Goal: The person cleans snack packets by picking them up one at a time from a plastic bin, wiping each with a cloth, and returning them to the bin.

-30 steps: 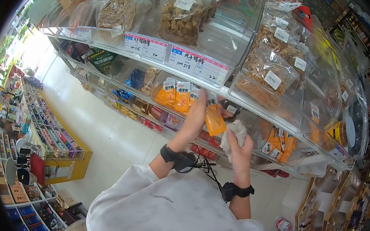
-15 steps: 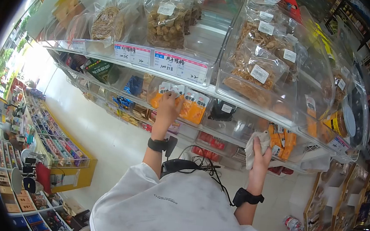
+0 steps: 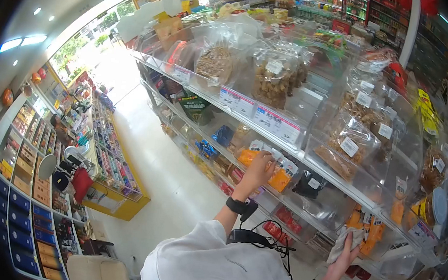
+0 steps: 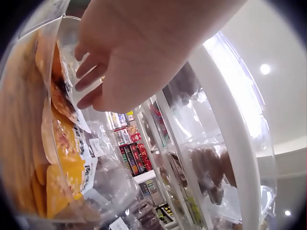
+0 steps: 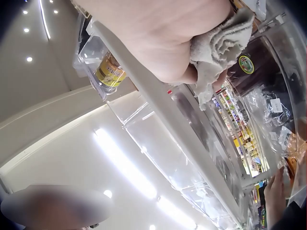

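My left hand [image 3: 258, 173] reaches into a clear bin on the second shelf, over orange snack packets [image 3: 282, 179] with white tops. In the left wrist view its fingers [image 4: 91, 74] are spread and loosely bent beside the upper edges of the packets, with nothing gripped. Lower right, my right hand [image 3: 343, 262] holds a crumpled pale grey cloth [image 3: 342, 242], bunched between thumb and fingers. That cloth lies near another bin of orange packets [image 3: 371, 236]. A dark packet with a white label [image 3: 309, 184] sits right of the left hand.
Above the hands runs the upper shelf's front edge with price tags [image 3: 276, 124]. Clear bins there hold bagged dried snacks [image 3: 272, 82] and a yellow-labelled jar [image 3: 423, 209]. Red packets [image 3: 287, 219] lie on a lower shelf. A yellow counter [image 3: 116, 200] and beige chair [image 3: 98, 273] stand left.
My left hand moved left from the orange packet it was holding near the cloth to the row of packets. The right hand shifted right with the cloth. The head view has tilted up.
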`<state>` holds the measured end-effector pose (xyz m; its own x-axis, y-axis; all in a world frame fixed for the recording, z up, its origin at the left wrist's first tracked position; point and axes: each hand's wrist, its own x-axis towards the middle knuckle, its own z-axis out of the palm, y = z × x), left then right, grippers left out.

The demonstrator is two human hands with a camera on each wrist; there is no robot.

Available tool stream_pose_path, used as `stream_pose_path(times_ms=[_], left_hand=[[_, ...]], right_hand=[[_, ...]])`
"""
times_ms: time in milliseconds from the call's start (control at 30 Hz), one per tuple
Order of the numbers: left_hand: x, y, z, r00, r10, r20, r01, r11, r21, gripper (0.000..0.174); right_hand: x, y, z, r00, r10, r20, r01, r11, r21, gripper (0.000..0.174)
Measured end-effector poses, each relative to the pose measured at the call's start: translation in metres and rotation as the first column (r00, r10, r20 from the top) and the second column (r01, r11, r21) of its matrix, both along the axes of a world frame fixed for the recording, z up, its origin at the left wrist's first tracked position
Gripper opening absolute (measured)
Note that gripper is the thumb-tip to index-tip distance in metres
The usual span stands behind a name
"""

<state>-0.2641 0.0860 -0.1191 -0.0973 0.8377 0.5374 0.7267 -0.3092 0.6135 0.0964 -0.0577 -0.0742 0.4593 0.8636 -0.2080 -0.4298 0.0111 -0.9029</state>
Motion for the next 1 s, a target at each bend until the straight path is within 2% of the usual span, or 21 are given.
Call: stream_pose_path(times_ms=[67, 100, 133, 167, 200, 233, 267, 300, 367, 433, 467, 567, 633, 667, 733, 800, 900, 1000], left_hand=[[0.018, -0.017, 0.037, 0.965, -0.196, 0.174, 0.230, 0.952, -0.205, 0.022], [0.031, -0.027, 0.063, 0.935, -0.261, 0.242, 0.336, 0.870, -0.360, 0.026], [0.038, -0.029, 0.071, 0.888, -0.396, 0.233, 0.458, 0.792, -0.404, 0.027], [0.048, -0.033, 0.091, 0.808, -0.531, 0.255, 0.584, 0.664, -0.467, 0.027], [0.060, -0.035, 0.095, 0.749, -0.616, 0.244, 0.643, 0.585, -0.494, 0.025], [0.074, -0.038, 0.097, 0.697, -0.623, 0.356, 0.702, 0.489, -0.518, 0.026], [0.087, -0.039, 0.097, 0.585, -0.610, 0.535, 0.806, 0.361, -0.469, 0.026], [0.104, -0.042, 0.111, 0.502, -0.578, 0.643, 0.856, 0.231, -0.462, 0.028], [0.143, -0.054, 0.134, 0.393, -0.509, 0.766, 0.902, 0.050, -0.429, 0.033], [0.187, -0.059, 0.127, 0.326, -0.519, 0.790, 0.936, 0.061, -0.347, 0.036], [0.208, -0.062, 0.124, 0.304, -0.522, 0.797, 0.948, 0.083, -0.307, 0.038], [0.269, -0.055, 0.083, 0.245, -0.782, 0.573, 0.970, 0.199, -0.142, 0.039], [0.304, -0.035, 0.042, 0.328, -0.873, 0.361, 0.943, 0.278, -0.184, 0.045], [0.318, -0.030, 0.029, 0.446, -0.866, 0.226, 0.875, 0.369, -0.313, 0.039], [0.341, -0.022, 0.001, 0.598, -0.801, -0.026, 0.671, 0.519, -0.529, 0.030], [0.360, -0.018, -0.018, 0.659, -0.711, -0.244, 0.402, 0.607, -0.686, 0.022], [0.358, -0.023, -0.028, 0.649, -0.701, -0.296, 0.453, 0.668, -0.590, 0.028], [0.355, -0.004, -0.039, 0.658, -0.728, -0.192, 0.533, 0.631, -0.564, 0.033]], right_hand=[[0.008, -0.004, 0.000, 0.997, -0.062, 0.037, 0.063, 0.997, -0.033, 0.049], [0.016, -0.006, -0.008, 0.999, -0.044, 0.028, 0.045, 0.999, -0.017, 0.048], [0.024, -0.009, -0.009, 0.999, -0.047, 0.018, 0.047, 0.999, -0.002, 0.047], [0.022, -0.011, 0.007, 0.999, -0.052, 0.006, 0.052, 0.998, 0.018, 0.045], [0.030, -0.015, 0.005, 0.998, -0.054, 0.039, 0.054, 0.998, 0.010, 0.045], [0.038, -0.020, 0.009, 0.998, -0.047, 0.034, 0.047, 0.999, 0.001, 0.044], [0.046, -0.024, 0.014, 0.999, -0.027, 0.027, 0.028, 1.000, -0.005, 0.042], [0.053, -0.027, 0.017, 0.997, -0.062, 0.035, 0.062, 0.998, 0.015, 0.041], [0.072, -0.041, 0.018, 0.992, -0.118, 0.047, 0.117, 0.993, 0.026, 0.039], [0.087, -0.051, 0.020, 0.987, -0.153, 0.058, 0.152, 0.988, 0.014, 0.037], [0.089, -0.058, 0.027, 0.971, -0.232, 0.052, 0.231, 0.973, 0.030, 0.036], [0.103, -0.075, 0.028, 0.943, -0.332, 0.000, 0.332, 0.943, 0.005, 0.033], [0.111, -0.085, 0.022, 0.939, -0.345, -0.011, 0.345, 0.938, 0.009, 0.030], [0.114, -0.089, 0.020, 0.932, -0.362, -0.003, 0.362, 0.932, 0.011, 0.030], [0.118, -0.096, 0.018, 0.923, -0.385, 0.002, 0.385, 0.923, 0.017, 0.030], [0.121, -0.103, 0.018, 0.916, -0.400, -0.006, 0.400, 0.916, 0.022, 0.030], [0.126, -0.113, 0.017, 0.906, -0.423, -0.008, 0.423, 0.905, 0.033, 0.028], [0.130, -0.122, 0.014, 0.905, -0.424, 0.027, 0.423, 0.906, 0.017, 0.026]])
